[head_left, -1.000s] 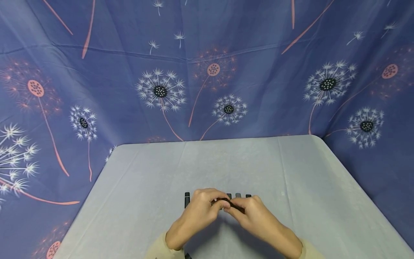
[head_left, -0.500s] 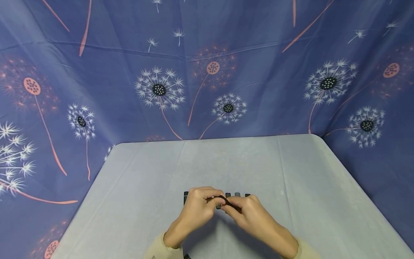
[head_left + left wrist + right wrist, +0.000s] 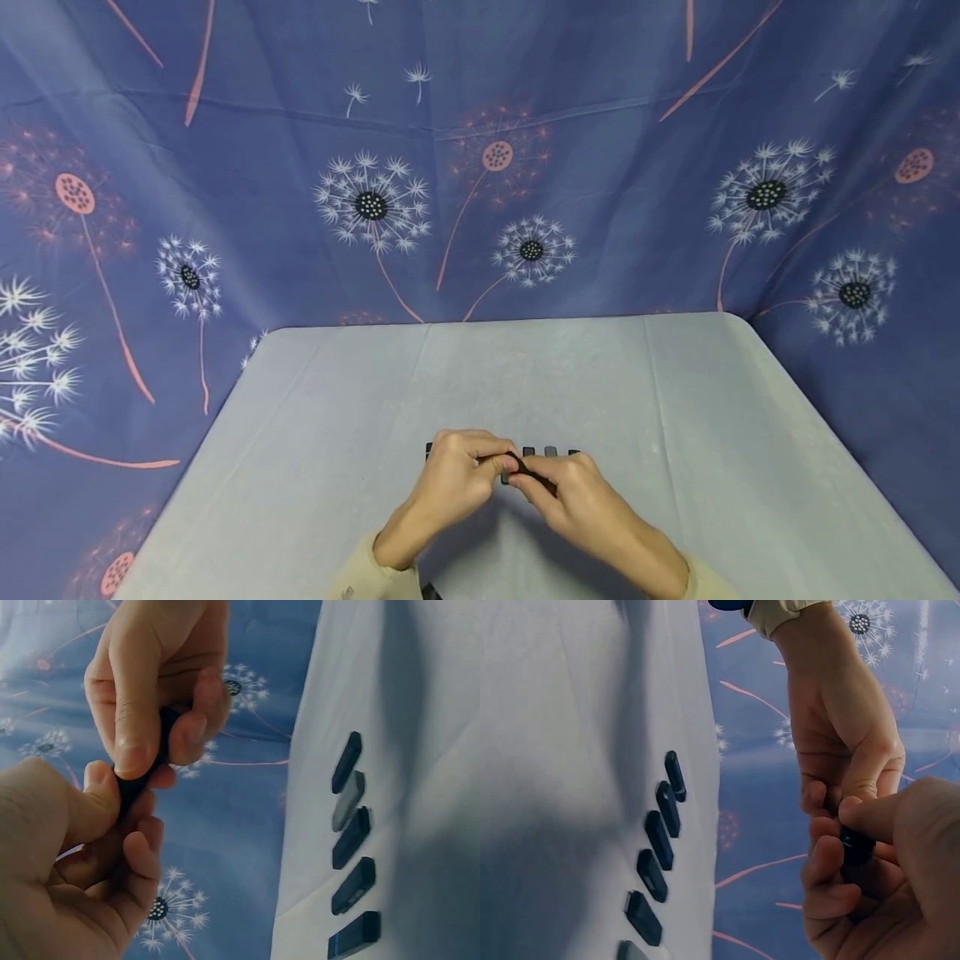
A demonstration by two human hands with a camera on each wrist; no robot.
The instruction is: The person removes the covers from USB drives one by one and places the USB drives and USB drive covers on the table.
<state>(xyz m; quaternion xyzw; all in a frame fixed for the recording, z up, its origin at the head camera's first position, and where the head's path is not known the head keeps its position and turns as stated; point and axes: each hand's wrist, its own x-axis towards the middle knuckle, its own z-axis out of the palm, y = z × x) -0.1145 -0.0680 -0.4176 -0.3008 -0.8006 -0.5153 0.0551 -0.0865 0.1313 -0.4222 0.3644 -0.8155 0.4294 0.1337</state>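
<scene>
Both hands hold one small black stick (image 3: pixel 538 478), which looks like a USB flash drive, above the table. My left hand (image 3: pixel 453 479) pinches its left end between thumb and fingers. The right hand (image 3: pixel 585 500) grips the other end, and the fingertips of the two hands nearly meet. In the left wrist view, a dark middle part of the flash drive (image 3: pixel 137 786) shows between the thumbs. The right wrist view shows a short black piece of the flash drive (image 3: pixel 857 847) with a small pale mark. Fingers hide the rest, so whether a cap is coming apart cannot be seen.
Below the hands, several similar dark sticks (image 3: pixel 352 838) lie in a spaced row on the pale cloth-covered table (image 3: pixel 337 400). One stick in that row is grey (image 3: pixel 551 451). A blue curtain with dandelion prints (image 3: pixel 615 208) hangs behind the table and at its sides.
Both hands have shifted slightly left and up in the head view, still gripping the flash drive. More of its dark body shows between the fingertips than a second ago.
</scene>
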